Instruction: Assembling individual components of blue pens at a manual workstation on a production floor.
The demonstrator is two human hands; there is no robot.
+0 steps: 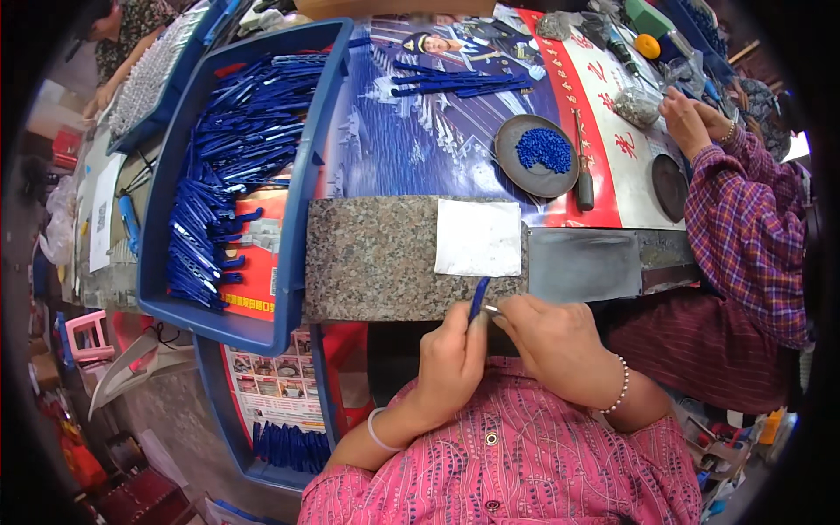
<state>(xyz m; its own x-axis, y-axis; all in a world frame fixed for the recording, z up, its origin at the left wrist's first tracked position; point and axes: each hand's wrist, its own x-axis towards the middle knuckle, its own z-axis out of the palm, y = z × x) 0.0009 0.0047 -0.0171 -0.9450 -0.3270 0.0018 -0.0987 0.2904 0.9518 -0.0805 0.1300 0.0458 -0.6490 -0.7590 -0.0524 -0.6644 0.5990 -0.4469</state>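
Observation:
Just past the front edge of the bench, my left hand (451, 359) is closed round a slim blue stick-like piece (479, 297), whose end points up from the fingers. Close beside it, my right hand (564, 341) pinches a small silvery piece (493, 309), mostly hidden by the fingers. The tips of both hands nearly meet; whether the two pieces touch, I cannot tell. A folded white cloth (478, 236) lies on the speckled stone slab (372, 254) just beyond my hands.
Left stands a blue tray (302, 219) of similar blue pieces; a lower blue bin (219, 402) holds more. Farther back are loose blue pieces (459, 83) and a dark dish (516, 175) of small blue beads. A co-worker in a checked sleeve (744, 227) works at right.

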